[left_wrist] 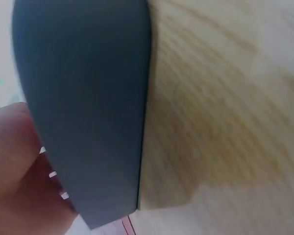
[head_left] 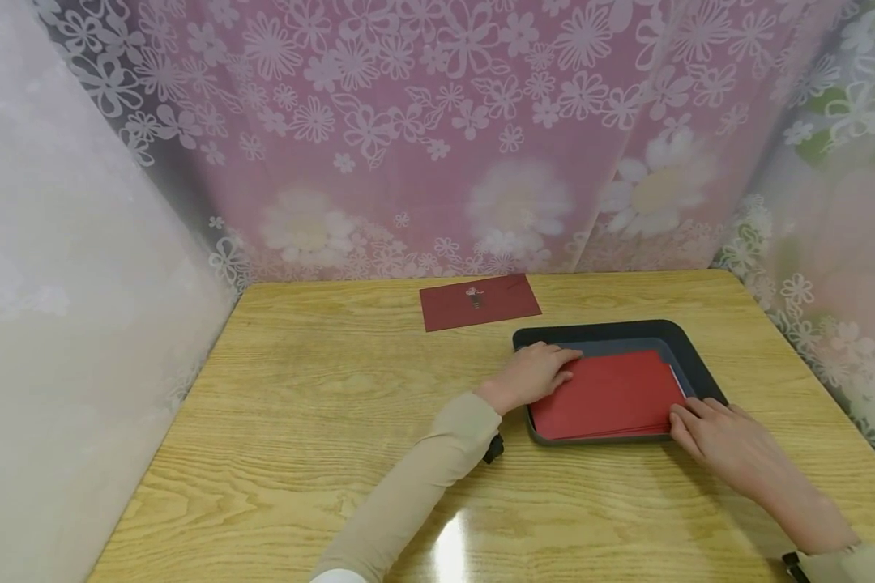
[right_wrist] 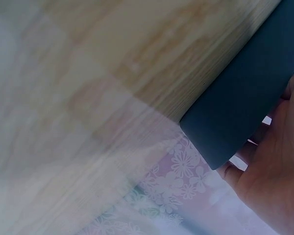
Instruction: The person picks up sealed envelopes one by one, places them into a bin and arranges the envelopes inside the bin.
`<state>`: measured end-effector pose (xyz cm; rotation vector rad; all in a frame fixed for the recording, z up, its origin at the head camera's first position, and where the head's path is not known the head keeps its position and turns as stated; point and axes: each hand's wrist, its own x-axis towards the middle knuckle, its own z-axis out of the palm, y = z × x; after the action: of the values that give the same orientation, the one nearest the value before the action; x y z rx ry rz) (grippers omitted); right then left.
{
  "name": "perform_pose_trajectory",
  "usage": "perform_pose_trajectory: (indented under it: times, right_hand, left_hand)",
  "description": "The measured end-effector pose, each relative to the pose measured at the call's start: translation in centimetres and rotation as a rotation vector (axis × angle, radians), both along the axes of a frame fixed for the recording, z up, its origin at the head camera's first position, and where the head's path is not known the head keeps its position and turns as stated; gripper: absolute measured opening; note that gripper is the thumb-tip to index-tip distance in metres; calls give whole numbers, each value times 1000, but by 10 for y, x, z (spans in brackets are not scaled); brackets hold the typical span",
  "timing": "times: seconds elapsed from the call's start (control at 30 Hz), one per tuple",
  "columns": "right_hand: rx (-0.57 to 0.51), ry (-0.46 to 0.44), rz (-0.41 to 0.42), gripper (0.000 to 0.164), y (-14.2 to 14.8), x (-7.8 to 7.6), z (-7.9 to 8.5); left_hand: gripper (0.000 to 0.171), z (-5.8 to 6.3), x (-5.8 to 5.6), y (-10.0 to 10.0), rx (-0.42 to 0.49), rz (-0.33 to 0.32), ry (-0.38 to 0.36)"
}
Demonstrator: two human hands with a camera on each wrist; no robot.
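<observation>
A stack of flat red envelopes (head_left: pixel 612 393) lies within a dark grey tray (head_left: pixel 681 344), which stands on the wooden table. My left hand (head_left: pixel 528 375) reaches over the tray's left rim and grips the left end of the stack, thumb and forefinger showing on the red surface. At the front right corner, my right hand (head_left: pixel 732 445) holds the stack's other end with bent fingers. A white edge shows along the stack's right side. In both wrist views the tray's outer wall (left_wrist: pixel 88 112) hides the fingertips, with part of the right hand (right_wrist: pixel 277 171) beside it.
One darker red envelope (head_left: pixel 481 302) with a small printed emblem lies farther back, left of the tray. Flowered curtains (head_left: pixel 437 162) hang behind the table (head_left: pixel 299 389) and at both sides.
</observation>
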<state>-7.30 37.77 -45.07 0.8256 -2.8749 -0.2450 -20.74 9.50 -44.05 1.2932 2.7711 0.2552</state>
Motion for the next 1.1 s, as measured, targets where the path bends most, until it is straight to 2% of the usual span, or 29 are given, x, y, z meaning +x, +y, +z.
perform_pose_trajectory:
  times: [0.1,0.23,0.3,0.4,0.47,0.57,0.7,0.77,0.87,1.1]
  right_hand:
    - [5,24,26,20,1,0,-1]
    - [-12,84,69,35,1,-1,-1]
    - [-23,75,52,28,0,-1,-1]
    - [-31,7,-16,17,-2,-1,1]
    - [-34,-38,-60,20,-3,-1,2]
    - [-26,-63,-79,21,-3,-2,3]
    - [-18,-64,-71,22,-3,-1,3]
    - [-10,-74,-73,22,-3,-1,3]
    - [-3,-83,-76,23,-2,-1,3]
    - [-20,-64,-77,21,-2,-1,2]
  left_hand:
    - [42,6,-4,-8,60,43,21]
    - [37,13,-15,-24,165,111,86]
    - [35,14,-21,-34,204,149,124]
    - [36,12,-31,-50,216,220,155]
    - [37,9,-37,-61,189,275,130]
    - [44,5,-43,-77,103,338,33]
    - [53,-1,-45,-93,1,377,-118]
    - [56,-5,-45,-100,-33,384,-164]
    - [58,-9,-45,-108,-54,389,-186]
    - [56,-10,-44,-119,-42,390,-168]
